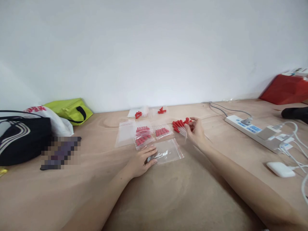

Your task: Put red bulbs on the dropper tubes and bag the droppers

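My left hand (142, 161) lies with fingers spread on the left end of a clear zip-lock bag (167, 151), which rests flat on the table. At the pile of red-topped droppers (178, 124), my right hand (196, 132) has its fingers closed, with a thin clear dropper tube (185, 136) hanging below the fingertips. The exact grip is partly hidden. Just behind the bag lie filled zip-lock bags of droppers, one bag (162, 132) in the middle and overlapping bags (143, 136) to its left. A flat clear bag (125, 131) is beside those.
Small heaps of red rubber bulbs (138, 114) lie on bags near the wall. A power strip (250, 130) with cables and a white charging case (280, 169) are at right, a red bag (286, 89) behind. At left are a green bag (69, 109) and a black bag (26, 139).
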A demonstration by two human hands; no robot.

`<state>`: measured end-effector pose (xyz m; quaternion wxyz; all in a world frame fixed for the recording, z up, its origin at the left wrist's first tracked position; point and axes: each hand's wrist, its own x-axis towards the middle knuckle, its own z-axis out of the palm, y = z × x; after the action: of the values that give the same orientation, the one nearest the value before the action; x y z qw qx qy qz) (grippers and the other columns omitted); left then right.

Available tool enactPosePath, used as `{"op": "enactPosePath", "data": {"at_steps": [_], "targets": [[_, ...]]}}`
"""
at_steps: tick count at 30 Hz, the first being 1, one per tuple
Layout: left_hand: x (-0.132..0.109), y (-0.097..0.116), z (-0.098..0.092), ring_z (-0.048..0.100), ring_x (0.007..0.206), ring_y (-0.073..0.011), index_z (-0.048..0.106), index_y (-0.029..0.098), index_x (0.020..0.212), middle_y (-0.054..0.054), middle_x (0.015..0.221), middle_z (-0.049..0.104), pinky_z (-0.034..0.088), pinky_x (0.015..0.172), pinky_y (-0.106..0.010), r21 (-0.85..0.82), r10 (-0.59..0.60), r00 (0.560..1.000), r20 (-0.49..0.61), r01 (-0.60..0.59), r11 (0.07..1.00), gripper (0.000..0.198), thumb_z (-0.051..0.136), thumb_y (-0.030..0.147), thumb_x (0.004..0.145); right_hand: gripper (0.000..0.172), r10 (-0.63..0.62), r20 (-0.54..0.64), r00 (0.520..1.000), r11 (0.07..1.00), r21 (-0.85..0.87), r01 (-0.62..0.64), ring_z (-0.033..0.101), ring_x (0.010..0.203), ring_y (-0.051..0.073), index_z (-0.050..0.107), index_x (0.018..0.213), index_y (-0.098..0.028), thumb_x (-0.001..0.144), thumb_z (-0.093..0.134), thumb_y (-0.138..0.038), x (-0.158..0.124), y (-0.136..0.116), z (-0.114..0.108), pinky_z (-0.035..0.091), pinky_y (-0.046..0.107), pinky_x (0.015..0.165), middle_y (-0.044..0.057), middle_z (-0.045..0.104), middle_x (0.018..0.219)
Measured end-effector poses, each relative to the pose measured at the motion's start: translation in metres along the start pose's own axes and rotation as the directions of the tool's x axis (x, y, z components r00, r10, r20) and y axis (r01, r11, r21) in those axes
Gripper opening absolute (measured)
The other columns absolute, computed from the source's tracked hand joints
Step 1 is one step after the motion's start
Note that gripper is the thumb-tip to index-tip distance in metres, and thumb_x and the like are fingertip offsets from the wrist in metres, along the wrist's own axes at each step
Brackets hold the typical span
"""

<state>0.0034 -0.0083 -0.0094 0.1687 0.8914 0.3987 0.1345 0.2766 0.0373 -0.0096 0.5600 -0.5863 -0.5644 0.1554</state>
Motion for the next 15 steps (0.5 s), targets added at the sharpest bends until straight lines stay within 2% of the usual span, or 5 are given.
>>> {"op": "enactPosePath", "data": {"at_steps": [3,6,11,15], "targets": [[0.0,0.0,0.0,0.038,0.123,-0.018,0.048,0.022,0.122,-0.004,0.132,0.043,0.026,0.106,-0.038,-0.001,-0.004,1.0,-0.008,0.004,1.0,0.041,0.045,0.039,0.084,0.049,0.13,-0.023,0.991,0.961,0.249,-0.12,0.051,0.054,0.011,0.032,0.115,-0.021,0.074,0.052,-0.035,-0.013,0.006,-0.007,0.043,0.026,0.052,-0.004,0.049,0.07],[0.001,0.001,0.0,0.037,0.123,-0.018,0.049,0.023,0.122,-0.004,0.132,0.043,0.025,0.106,-0.039,0.007,-0.009,1.0,-0.01,0.009,1.0,0.041,0.044,0.039,0.084,0.043,0.271,0.015,0.962,0.893,0.369,-0.257,0.048,0.048,0.01,0.036,0.107,-0.022,0.071,0.054,-0.035,-0.022,0.009,-0.008,0.042,0.024,0.048,-0.007,0.046,0.062],[0.001,0.003,-0.001,0.036,0.124,-0.0187,0.046,0.023,0.123,-0.003,0.133,0.042,0.026,0.106,-0.039,0.006,-0.022,1.0,-0.002,0.022,1.0,0.043,0.043,0.04,0.084,0.039,0.386,0.062,0.92,0.82,0.433,-0.373,0.053,0.05,0.012,0.035,0.101,-0.025,0.068,0.054,-0.033,-0.027,0.011,-0.001,0.045,0.026,0.05,-0.006,0.05,0.062],[0.0,0.005,-0.003,0.032,0.126,-0.0209,0.038,0.022,0.129,-0.003,0.134,0.04,0.028,0.105,-0.041,0.003,-0.056,0.998,0.012,0.056,0.998,0.049,0.044,0.04,0.084,0.033,0.405,0.175,0.897,0.777,0.451,-0.439,0.058,0.057,0.015,0.033,0.095,-0.025,0.07,0.051,-0.036,-0.036,0.006,0.004,0.05,0.031,0.057,-0.003,0.053,0.066]]}}
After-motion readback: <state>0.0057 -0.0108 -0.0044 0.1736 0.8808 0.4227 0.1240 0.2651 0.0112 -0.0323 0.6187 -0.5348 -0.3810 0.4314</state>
